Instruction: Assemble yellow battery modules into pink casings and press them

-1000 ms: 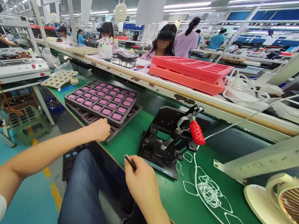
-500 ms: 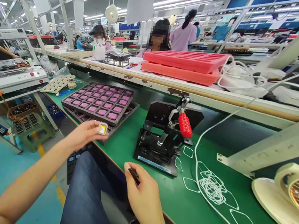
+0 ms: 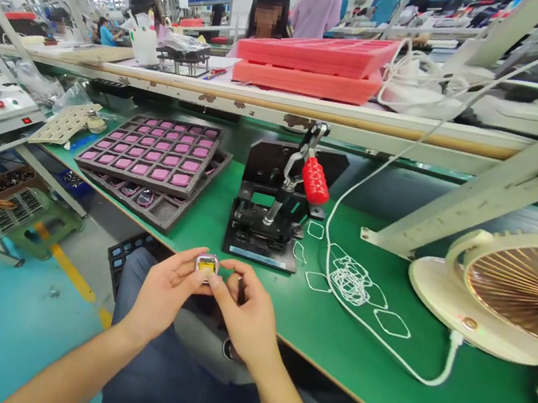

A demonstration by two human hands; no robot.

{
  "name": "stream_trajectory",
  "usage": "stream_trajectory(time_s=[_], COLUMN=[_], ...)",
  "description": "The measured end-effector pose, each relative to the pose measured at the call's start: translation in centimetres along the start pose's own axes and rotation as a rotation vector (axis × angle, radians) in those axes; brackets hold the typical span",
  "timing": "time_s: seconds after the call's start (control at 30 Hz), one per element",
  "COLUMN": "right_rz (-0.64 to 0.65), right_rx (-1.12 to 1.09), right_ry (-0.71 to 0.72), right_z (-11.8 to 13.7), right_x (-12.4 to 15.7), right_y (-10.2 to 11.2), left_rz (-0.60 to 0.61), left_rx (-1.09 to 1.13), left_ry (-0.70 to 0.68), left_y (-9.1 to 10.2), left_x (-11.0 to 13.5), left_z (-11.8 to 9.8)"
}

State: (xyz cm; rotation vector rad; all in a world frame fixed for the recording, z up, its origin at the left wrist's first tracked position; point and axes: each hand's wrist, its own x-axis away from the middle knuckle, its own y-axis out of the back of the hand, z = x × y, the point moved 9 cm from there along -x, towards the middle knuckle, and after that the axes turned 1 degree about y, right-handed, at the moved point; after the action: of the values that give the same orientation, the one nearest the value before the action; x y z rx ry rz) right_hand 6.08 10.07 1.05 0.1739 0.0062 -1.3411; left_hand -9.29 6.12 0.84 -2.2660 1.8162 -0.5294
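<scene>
Over my lap, at the bench's front edge, my left hand (image 3: 162, 290) grips a small square watch case (image 3: 208, 264) with rounded corners and a yellow patch inside. The thumb and fingers of my right hand (image 3: 252, 317) touch the case's right side. A thin black tool (image 3: 241, 290) is tucked in that same hand; its tip is hidden. Beyond my hands, a black clamp fixture (image 3: 261, 254) with a red handle (image 3: 315, 181) stands on the green bench. Left of it, a dark foam tray (image 3: 131, 179) of pink pieces rests on another foam tray (image 3: 165, 218).
A tangle of white square rings (image 3: 350, 282) lies right of the fixture, beside a white cable (image 3: 329, 237). A cream fan (image 3: 441, 301) stands at the right. Red trays (image 3: 307, 84) are stacked on the shelf, with people beyond it.
My left hand has brought the watch case rightward from beside the foam trays to my right hand. Both hands now meet at it. The view has shifted down and right.
</scene>
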Motion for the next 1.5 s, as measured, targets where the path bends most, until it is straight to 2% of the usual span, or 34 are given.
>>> stream_trajectory(time_s=[0.2,0.27,0.4,0.47,0.57,0.63,0.7,0.8,0.87,0.97,1.13,1.3,1.5], right_rz=[-0.015,-0.023,-0.256,-0.297,-0.227,-0.193,-0.179,-0.155,-0.115,-0.076,-0.056,-0.034,-0.072], right_rx=[0.031,-0.074,-0.394,-0.481,-0.628,-0.667,-0.585,-0.268,-0.096,0.002,0.037,-0.017,0.011], right_ry=[-0.083,-0.092,-0.058,-0.115,-0.221,-0.177,-0.063,0.175,0.319,0.437,0.515,0.511,0.580], right_z=[-0.9,-0.9,-1.6,-2.9,-4.6,-4.4,-3.4,-0.6,1.0,2.1,2.1,1.5,1.4], right_x=[1.2,1.7,2.7,3.3,4.3,5.0,5.6,6.3,6.6,6.7,6.5,6.9,7.6], right_y=[2.4,4.1,9.9,11.1,9.9,8.8,8.2,7.5,6.8,5.8,4.9,4.6,4.7], left_rz=[0.130,0.154,0.176,0.173,0.189,0.227,0.267,0.294,0.280,0.226,0.189,0.199,0.214], left_rx=[0.001,0.018,0.072,0.092,0.073,0.022,-0.030,-0.095,-0.147,-0.220,-0.277,-0.268,-0.256], left_ry=[0.114,0.143,0.158,0.165,0.189,0.207,0.231,0.258,0.252,0.220,0.208,0.230,0.248], left_y=[-1.6,-1.8,-2.2,-2.6,-3.7,-4.6,-5.3,-5.6,-5.3,-4.6,-4.2,-4.3,-4.5], left_x=[-0.4,-0.5,-0.3,-0.1,0.4,0.9,1.5,2.3,2.7,2.9,3.0,3.1,3.1], left_z=[1.9,2.3,2.9,3.2,3.8,4.3,4.7,5.1,5.1,4.7,4.2,4.3,4.4])
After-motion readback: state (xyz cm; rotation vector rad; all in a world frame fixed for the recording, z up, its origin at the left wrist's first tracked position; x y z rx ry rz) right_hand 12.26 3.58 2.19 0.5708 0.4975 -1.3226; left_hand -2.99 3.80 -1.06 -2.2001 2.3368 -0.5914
